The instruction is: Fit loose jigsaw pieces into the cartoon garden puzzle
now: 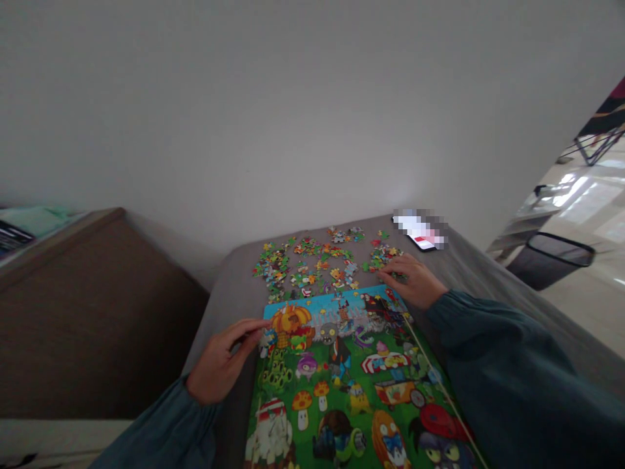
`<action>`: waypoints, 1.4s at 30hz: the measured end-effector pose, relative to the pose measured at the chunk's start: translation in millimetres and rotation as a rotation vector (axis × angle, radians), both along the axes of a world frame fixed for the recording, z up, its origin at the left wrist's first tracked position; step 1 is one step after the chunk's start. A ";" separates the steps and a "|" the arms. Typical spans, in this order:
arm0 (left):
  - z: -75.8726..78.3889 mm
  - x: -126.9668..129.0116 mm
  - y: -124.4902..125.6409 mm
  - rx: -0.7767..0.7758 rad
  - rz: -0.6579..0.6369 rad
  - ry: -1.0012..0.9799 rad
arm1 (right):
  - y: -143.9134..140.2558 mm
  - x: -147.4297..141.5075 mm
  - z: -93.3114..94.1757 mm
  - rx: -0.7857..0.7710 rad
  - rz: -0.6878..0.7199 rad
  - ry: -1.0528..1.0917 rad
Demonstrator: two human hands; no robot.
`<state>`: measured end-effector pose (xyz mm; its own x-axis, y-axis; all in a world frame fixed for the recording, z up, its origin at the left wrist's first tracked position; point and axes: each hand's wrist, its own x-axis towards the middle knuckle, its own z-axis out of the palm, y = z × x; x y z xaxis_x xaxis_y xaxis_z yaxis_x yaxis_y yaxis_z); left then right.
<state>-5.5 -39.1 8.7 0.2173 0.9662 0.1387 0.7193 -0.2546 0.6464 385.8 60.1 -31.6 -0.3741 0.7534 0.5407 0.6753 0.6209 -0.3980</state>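
Note:
A colourful cartoon picture board point(336, 384), with a pumpkin, mushrooms and zombie figures, lies in front of me on a grey cloth-covered surface. My left hand point(222, 361) is at its upper left edge; the fingers are stretched out, with the thumb apart below them and the fingertips at the board's rim. Beyond the upper right corner, my right hand point(410, 280) has its thumb and fingertips drawn close together, beside a small pile of jigsaw pieces point(383, 254). Whatever is between those fingertips is too small to make out. More loose jigsaw pieces point(312, 260) are scattered behind the board.
A lit phone point(420, 233), partly blurred out, lies at the back right of the grey cloth point(229, 286). A pale wall point(293, 130) rises behind. To the left stands a brown panel point(97, 312); on the floor at right is a dark bin point(537, 264).

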 end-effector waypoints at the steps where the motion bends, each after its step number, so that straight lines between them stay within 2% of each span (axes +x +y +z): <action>1: 0.7 0.7 -1.8 -0.037 0.010 -0.017 | 0.1 0.4 -0.4 -0.002 0.002 -0.002; 5: 5.5 4.9 -24.8 -0.181 -0.032 -0.079 | 0.7 2.1 -2.0 -0.014 -0.003 -0.008; 9: 7.0 11.0 -61.2 -0.205 -0.060 -0.013 | 1.0 2.7 -3.2 0.021 0.010 -0.012; 12: 4.3 16.0 -77.9 -0.204 -0.057 0.062 | 0.6 2.4 -3.6 0.053 0.017 -0.004; 20: -4.3 18.6 -72.9 -0.026 -0.051 0.179 | -2.2 0.8 -0.9 0.037 0.030 -0.007; 23: -7.2 16.1 -70.5 0.007 -0.090 0.204 | -2.3 0.8 -0.8 0.041 0.033 -0.011; 27: -9.4 12.0 -71.0 0.036 -0.067 0.240 | -1.3 1.6 -2.0 0.042 0.031 -0.010; 42: -12.1 5.6 -89.0 -0.023 -0.073 0.328 | -2.9 1.8 -2.6 0.009 0.030 -0.014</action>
<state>0.1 -128.1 -3.4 0.3158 0.9484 0.0282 0.8702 -0.3013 0.3898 387.6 57.3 -34.2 -0.4043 0.7369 0.5417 0.6614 0.6446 -0.3833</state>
